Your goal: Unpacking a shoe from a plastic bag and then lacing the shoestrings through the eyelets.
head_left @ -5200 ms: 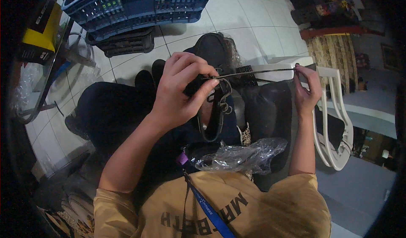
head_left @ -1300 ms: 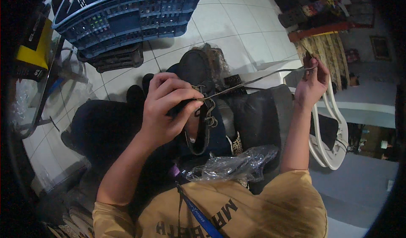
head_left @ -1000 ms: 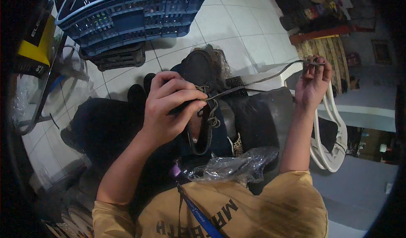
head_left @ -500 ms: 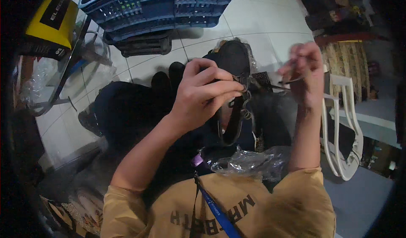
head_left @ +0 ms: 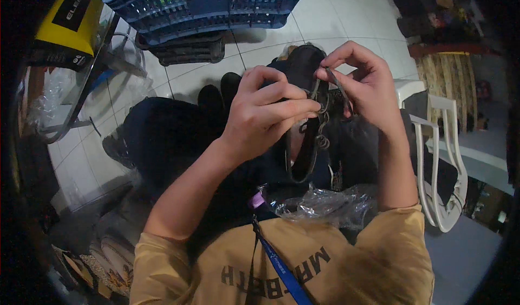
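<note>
Left hand (head_left: 255,110): clamped, thumb against fingertips, on the dark lace (head_left: 338,83) at the throat of the black shoe (head_left: 310,153). Right hand (head_left: 371,88): clamped by thumb and forefinger on a farther stretch of the same lace, bowed in a loop at the shoe's right side. Locate the shoe beneath both hands, apparently resting on the dark trousers (head_left: 162,134), toe pointing away, opening toward the body. Judge as partly laced: seemingly threaded along the throat, curled beside the opening; left undone, apparently, at the loose length in the right hand. Near the heel, note crumpled clear plastic (head_left: 325,205). To the right, find a white chair (head_left: 462,172); farther ahead, a blue crate (head_left: 208,1) above a black crate (head_left: 187,53); at far left, a yellow-and-black box (head_left: 76,20).
</note>
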`<action>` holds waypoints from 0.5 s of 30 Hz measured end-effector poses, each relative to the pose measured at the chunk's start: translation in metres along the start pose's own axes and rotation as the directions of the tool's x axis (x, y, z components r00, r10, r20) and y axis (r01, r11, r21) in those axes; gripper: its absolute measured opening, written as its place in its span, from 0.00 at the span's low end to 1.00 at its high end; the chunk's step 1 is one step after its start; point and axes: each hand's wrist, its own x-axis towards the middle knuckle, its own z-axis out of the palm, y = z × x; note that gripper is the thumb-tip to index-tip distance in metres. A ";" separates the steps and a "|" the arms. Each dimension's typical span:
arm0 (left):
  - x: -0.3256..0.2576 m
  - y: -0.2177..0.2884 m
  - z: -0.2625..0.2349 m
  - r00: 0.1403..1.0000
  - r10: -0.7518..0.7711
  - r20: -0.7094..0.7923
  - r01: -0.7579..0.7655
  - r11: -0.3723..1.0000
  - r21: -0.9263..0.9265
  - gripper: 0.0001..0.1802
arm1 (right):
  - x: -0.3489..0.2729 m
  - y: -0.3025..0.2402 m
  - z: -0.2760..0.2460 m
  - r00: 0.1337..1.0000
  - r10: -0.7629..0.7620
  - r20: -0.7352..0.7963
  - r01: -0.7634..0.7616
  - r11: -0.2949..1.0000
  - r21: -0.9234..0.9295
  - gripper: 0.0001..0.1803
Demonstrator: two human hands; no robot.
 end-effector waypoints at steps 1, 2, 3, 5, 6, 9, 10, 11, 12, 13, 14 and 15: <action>0.000 0.000 0.000 1.000 -0.005 0.001 0.005 1.000 -0.013 0.17 | 0.000 -0.001 0.000 1.000 0.008 0.010 -0.007 1.000 -0.021 0.05; 0.000 -0.001 0.000 1.000 -0.007 0.001 0.007 1.000 -0.014 0.17 | -0.001 -0.001 -0.001 1.000 0.010 0.012 -0.010 1.000 -0.021 0.05; 0.001 -0.001 0.001 1.000 -0.015 -0.005 0.015 0.999 -0.041 0.17 | -0.002 -0.001 -0.003 0.997 0.030 0.072 -0.028 0.999 -0.035 0.05; 0.002 -0.001 0.001 1.000 -0.027 -0.008 0.026 0.998 -0.064 0.16 | -0.002 -0.004 -0.002 0.989 0.051 0.136 -0.045 0.998 -0.046 0.05; 0.002 0.000 -0.001 0.998 -0.069 0.002 0.068 0.992 -0.109 0.15 | -0.003 -0.008 0.000 0.988 0.074 0.137 -0.070 0.997 -0.033 0.05; 0.001 -0.002 0.002 0.992 -0.125 0.014 0.125 0.977 -0.173 0.13 | 0.001 -0.002 -0.002 0.981 0.109 0.163 -0.100 0.993 -0.063 0.05; 0.001 0.000 0.002 0.990 -0.139 0.016 0.140 0.973 -0.185 0.13 | 0.002 0.002 -0.006 0.975 0.115 0.192 -0.097 0.990 -0.100 0.05; 0.002 0.001 0.002 0.990 -0.139 0.019 0.140 0.973 -0.182 0.13 | 0.004 0.008 -0.009 0.975 0.114 0.192 -0.097 0.991 -0.097 0.05; 0.003 0.002 0.002 0.992 -0.129 0.014 0.129 0.973 -0.193 0.13 | 0.007 0.016 -0.014 0.973 0.034 0.229 -0.009 0.994 -0.110 0.05; 0.004 0.002 0.002 0.993 -0.120 0.011 0.120 0.971 -0.207 0.13 | 0.010 0.021 -0.018 0.963 -0.040 0.265 0.074 0.990 -0.120 0.06; 0.004 0.001 0.003 0.992 -0.123 0.015 0.123 0.970 -0.209 0.13 | 0.013 0.023 -0.022 0.964 -0.036 0.264 0.070 0.991 -0.118 0.06; 0.004 0.000 0.004 0.992 -0.124 0.035 0.128 0.970 -0.206 0.13 | 0.016 0.025 -0.025 0.958 -0.038 0.285 0.074 0.990 -0.117 0.07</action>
